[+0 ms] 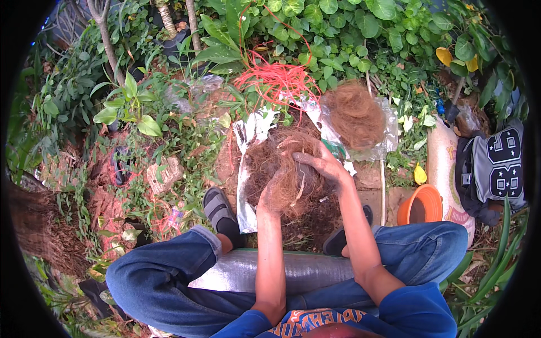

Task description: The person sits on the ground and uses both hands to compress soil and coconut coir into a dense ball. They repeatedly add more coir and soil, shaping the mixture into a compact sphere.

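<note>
Between my two hands is a loose clump of brown coconut fibre (289, 188), smudged with dark soil. My left hand (271, 197) cups it from the left and below, its fingers mostly buried in the strands. From the right, my right hand (326, 167) presses on the clump with the thumb lying across it. Both hands are dirty with soil. Under them lies an open white plastic bag (246, 194) with dark soil (260, 160) and more fibre in it. A second pile of coconut fibre (356, 115) rests on clear plastic beyond my right hand.
A tangle of red plastic string (279, 83) lies behind the bag. To the right stand an orange pot (429, 203), a full white sack (442, 149) and a grey-black garment (496, 163). A rough block (164, 174) sits at left. Leafy plants (332, 28) border the far side.
</note>
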`<state>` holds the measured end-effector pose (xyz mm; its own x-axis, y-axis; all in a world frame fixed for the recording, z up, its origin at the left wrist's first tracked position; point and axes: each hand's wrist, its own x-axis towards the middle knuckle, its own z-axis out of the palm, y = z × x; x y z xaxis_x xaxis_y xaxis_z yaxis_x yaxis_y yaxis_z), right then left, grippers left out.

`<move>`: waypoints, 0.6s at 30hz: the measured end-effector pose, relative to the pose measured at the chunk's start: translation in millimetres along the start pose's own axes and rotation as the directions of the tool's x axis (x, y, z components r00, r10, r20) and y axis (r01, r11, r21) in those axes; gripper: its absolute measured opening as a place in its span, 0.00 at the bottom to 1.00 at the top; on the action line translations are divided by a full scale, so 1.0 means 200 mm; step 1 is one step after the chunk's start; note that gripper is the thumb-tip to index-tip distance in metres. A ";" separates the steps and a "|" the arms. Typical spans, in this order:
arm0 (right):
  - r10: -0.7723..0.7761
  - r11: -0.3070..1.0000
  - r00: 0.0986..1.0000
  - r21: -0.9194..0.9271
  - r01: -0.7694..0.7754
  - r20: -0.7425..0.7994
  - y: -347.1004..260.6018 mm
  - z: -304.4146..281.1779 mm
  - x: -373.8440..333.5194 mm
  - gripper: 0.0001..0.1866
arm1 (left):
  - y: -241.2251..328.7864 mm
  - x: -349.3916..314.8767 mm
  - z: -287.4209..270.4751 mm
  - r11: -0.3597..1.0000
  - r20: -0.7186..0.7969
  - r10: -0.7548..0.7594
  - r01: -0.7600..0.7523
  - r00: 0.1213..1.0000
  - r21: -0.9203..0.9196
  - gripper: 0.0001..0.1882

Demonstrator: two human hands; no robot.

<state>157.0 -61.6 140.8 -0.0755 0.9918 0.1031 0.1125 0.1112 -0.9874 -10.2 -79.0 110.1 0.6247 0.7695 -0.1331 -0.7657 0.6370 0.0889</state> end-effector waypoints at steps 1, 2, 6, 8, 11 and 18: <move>0.014 0.998 1.000 -0.056 -0.015 -0.014 0.01 -0.06 -0.02 0.32 | -0.02 0.02 0.00 0.999 0.003 -0.035 0.035 0.999 -0.002 0.25; 0.022 0.996 0.999 -0.089 -0.019 0.025 -0.07 -0.02 -0.02 0.34 | 0.00 -0.02 0.00 1.000 -0.013 -0.019 0.019 1.000 -0.002 0.26; 0.043 0.943 0.998 -0.332 -0.025 0.045 -0.31 0.01 -0.07 0.34 | -0.01 -0.05 0.00 0.998 -0.013 -0.061 0.061 0.998 -0.018 0.28; -0.016 0.893 1.000 -0.451 0.016 0.005 -0.40 0.01 -0.11 0.33 | -0.01 -0.05 0.00 0.995 -0.005 -0.091 0.091 0.996 -0.038 0.29; -0.122 0.783 0.991 -0.619 0.061 -0.058 -0.50 -0.01 -0.15 0.30 | -0.01 -0.06 0.00 0.980 0.041 -0.147 0.151 0.988 -0.127 0.30; -0.248 0.729 0.956 -0.681 0.076 -0.159 -0.52 -0.08 -0.18 0.22 | -0.02 -0.02 0.12 0.886 -0.044 0.064 -0.037 0.997 0.462 0.34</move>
<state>164.5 -108.5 241.7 0.0578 0.9302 0.3625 0.7507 0.1989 -0.6300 -7.1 -83.8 133.8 0.5670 0.8059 -0.1705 -0.6308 0.5579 0.5393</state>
